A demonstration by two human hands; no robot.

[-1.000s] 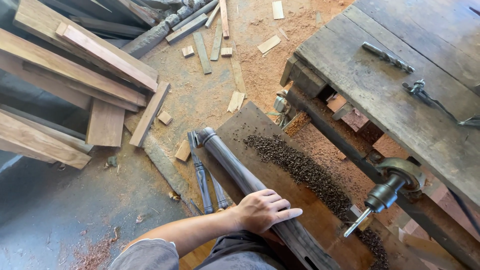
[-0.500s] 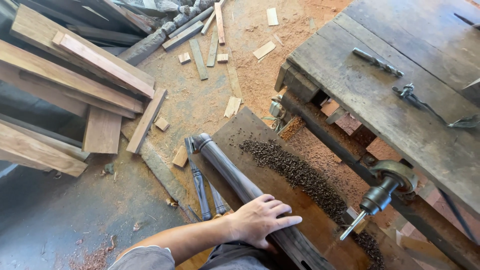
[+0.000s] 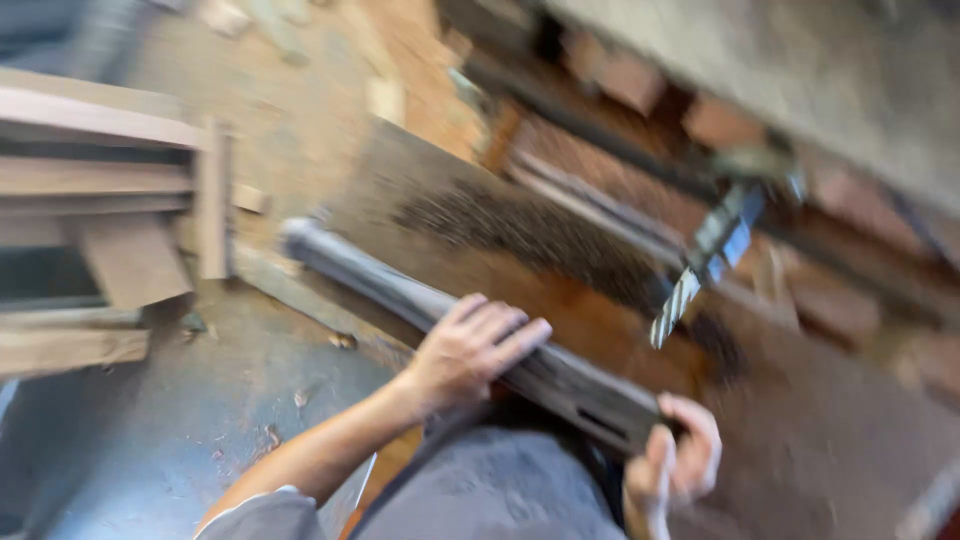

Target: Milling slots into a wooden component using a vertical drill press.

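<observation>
The head view is blurred by motion. A long dark turned wooden post (image 3: 400, 290) lies across a slanted board in front of me. My left hand (image 3: 470, 350) rests flat on top of the post near its middle, fingers spread. My right hand (image 3: 675, 455) grips the squared near end of the post, fingers curled around it. Just above that end, a metal drill bit (image 3: 678, 300) hangs from a machine chuck (image 3: 735, 225), pointing down toward the post.
Dark wood shavings (image 3: 520, 235) cover the board beside the post. Stacked planks (image 3: 100, 200) lie at the left on a grey floor (image 3: 180, 420). A heavy wooden bench (image 3: 800, 90) runs across the upper right, with sawdust beneath it.
My head has swung down and closer, blurring the view. My right hand has come into sight gripping the post's near end. My left hand stays on the post.
</observation>
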